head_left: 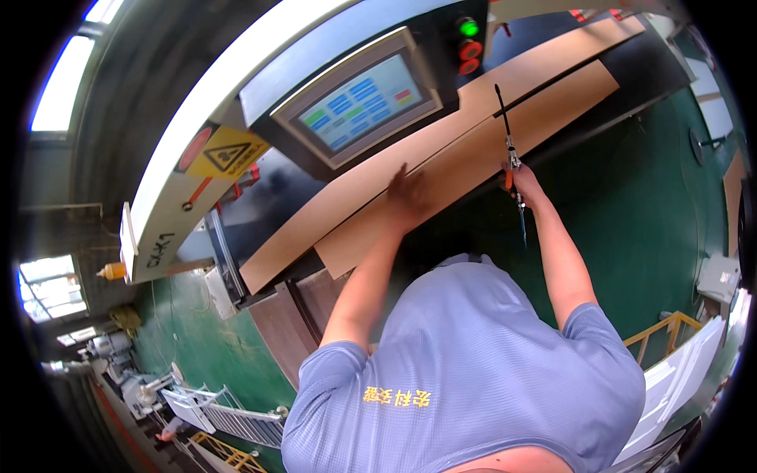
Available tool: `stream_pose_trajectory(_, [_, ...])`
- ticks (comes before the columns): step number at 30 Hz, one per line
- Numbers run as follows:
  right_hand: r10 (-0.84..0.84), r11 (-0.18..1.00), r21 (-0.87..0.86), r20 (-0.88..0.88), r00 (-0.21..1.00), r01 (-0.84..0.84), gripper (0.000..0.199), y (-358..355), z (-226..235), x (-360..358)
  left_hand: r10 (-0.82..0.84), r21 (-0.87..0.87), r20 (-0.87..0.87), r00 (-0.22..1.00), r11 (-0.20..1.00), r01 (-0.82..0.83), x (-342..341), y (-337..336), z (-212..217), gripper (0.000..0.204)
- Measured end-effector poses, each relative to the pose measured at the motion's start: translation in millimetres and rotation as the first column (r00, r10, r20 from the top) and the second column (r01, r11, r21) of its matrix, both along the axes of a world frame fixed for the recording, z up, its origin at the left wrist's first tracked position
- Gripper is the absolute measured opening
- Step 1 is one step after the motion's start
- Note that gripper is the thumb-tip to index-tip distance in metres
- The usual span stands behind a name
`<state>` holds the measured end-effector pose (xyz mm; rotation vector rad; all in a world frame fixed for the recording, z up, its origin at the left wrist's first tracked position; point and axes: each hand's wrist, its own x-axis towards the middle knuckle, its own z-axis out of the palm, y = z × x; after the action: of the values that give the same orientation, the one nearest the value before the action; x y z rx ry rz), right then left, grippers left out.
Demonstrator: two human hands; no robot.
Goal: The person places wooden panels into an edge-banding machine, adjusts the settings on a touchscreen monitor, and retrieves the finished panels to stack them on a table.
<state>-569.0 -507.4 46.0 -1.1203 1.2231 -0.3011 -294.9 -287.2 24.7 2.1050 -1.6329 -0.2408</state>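
My left hand (408, 199) is over the near tan board (481, 164), its fingers apart and blurred, with nothing in them. Whether it touches the surface is hard to tell. At the board's near edge, my right hand (527, 186) grips an air blow gun (511, 148) with a long thin black nozzle and an orange part by the fingers. The nozzle points away from me across the boards, and a thin blue hose (523, 227) hangs below the hand. A second long tan board (353, 191) lies along the far side of the first, with a narrow dark gap between them.
Over the boards hangs a control panel with a lit touchscreen (359, 96), a green lamp (469, 29) and red buttons (470, 52). A white machine beam (189, 118) arches at the left. The dark machine table (643, 67) carries the boards above a green floor (615, 165).
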Motion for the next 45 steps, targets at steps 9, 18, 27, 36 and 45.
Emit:
stream_pose_trajectory(9, [-0.280, 0.935, 0.288, 0.244, 0.928, 0.207, 0.035, 78, 8, 28, 0.191, 0.516, 0.340, 0.921, 0.781, -0.353, 269, 289, 21, 0.128])
stream_pose_trajectory(18, [-0.319, 0.913, 0.374, 0.403, 0.858, 0.163, 0.036, 139, 35, 79, -0.110, 0.527, 0.339, 0.934, 0.845, -0.092, 304, 283, 16, 0.132])
stream_pose_trajectory(27, [-0.479, 0.877, 0.220, 0.339, 0.810, 0.427, 0.053, 90, 33, 107, -0.123, 0.602, 0.326, 0.937, 0.791, -0.105, 283, 300, 158, 0.119])
stream_pose_trajectory(36, [-0.514, 0.851, 0.057, 0.294, 0.806, 0.522, 0.029, -1, 51, 89, -0.186, 0.515, 0.466, 0.865, 0.852, -0.094, 228, 369, 185, 0.126])
stream_pose_trajectory(45, [-0.522, 0.831, 0.130, 0.516, 0.679, 0.540, 0.013, 88, 62, 58, -0.071, 0.694, 0.271, 0.960, 0.706, -0.144, 205, 322, 279, 0.111])
